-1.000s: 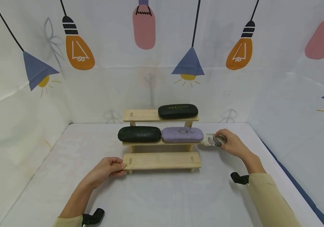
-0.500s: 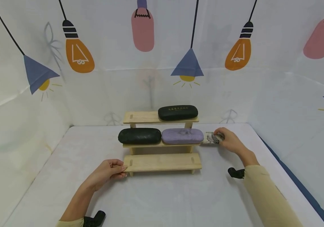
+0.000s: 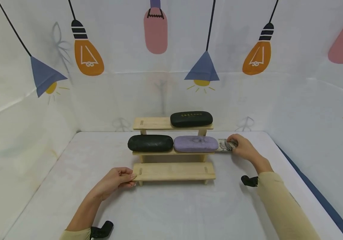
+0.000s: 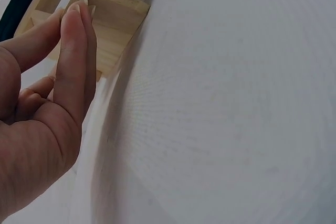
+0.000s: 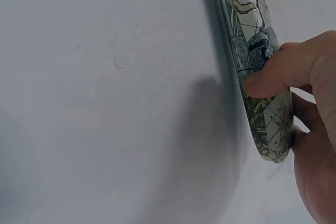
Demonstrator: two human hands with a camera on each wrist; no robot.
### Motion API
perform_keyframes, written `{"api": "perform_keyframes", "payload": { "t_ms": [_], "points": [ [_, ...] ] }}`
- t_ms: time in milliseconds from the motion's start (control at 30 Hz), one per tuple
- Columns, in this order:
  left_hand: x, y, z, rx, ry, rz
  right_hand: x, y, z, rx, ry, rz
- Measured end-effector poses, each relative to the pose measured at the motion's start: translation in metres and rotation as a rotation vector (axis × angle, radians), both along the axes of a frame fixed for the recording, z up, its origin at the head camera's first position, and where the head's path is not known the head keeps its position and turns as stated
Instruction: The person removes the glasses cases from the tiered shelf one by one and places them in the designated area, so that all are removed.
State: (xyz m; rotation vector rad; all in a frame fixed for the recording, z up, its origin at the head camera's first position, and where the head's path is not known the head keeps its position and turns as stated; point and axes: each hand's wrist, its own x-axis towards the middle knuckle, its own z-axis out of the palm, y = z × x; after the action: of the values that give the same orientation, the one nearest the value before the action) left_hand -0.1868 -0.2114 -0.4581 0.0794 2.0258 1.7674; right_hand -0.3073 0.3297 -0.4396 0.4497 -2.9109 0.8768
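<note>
A three-tier wooden display stand (image 3: 174, 171) stands on the white table. My left hand (image 3: 115, 180) pinches the left end of its lowest shelf between thumb and fingers; the left wrist view has the fingertips (image 4: 73, 22) at that shelf end. My right hand (image 3: 244, 150) grips a glasses case with a map-like print (image 5: 260, 77), thumb on one side and fingers on the other. In the head view that patterned case (image 3: 223, 145) lies right of the stand, its left end hidden behind a purple glasses case (image 3: 196, 144) on the middle shelf.
Beside the purple case sits a dark green glasses case (image 3: 150, 143). A black glasses case with gold lettering (image 3: 191, 119) rests on the right half of the top shelf (image 3: 151, 123). White printed cloth walls (image 3: 123, 93) enclose the table's back and sides.
My right hand has shifted slightly left with the patterned case, closer to the stand. My left hand keeps its hold on the lowest shelf. The head view has swayed a little.
</note>
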Motion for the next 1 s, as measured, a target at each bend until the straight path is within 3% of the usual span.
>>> {"api": "perform_keyframes", "payload": {
  "t_ms": [567, 1000],
  "points": [
    [0.000, 0.002, 0.001, 0.007, -0.003, 0.005, -0.009, 0.000, -0.010, -0.037, -0.010, 0.010],
    [0.001, 0.002, 0.002, 0.010, -0.018, 0.009, -0.005, -0.004, 0.000, -0.022, -0.064, 0.003]
  ]
}}
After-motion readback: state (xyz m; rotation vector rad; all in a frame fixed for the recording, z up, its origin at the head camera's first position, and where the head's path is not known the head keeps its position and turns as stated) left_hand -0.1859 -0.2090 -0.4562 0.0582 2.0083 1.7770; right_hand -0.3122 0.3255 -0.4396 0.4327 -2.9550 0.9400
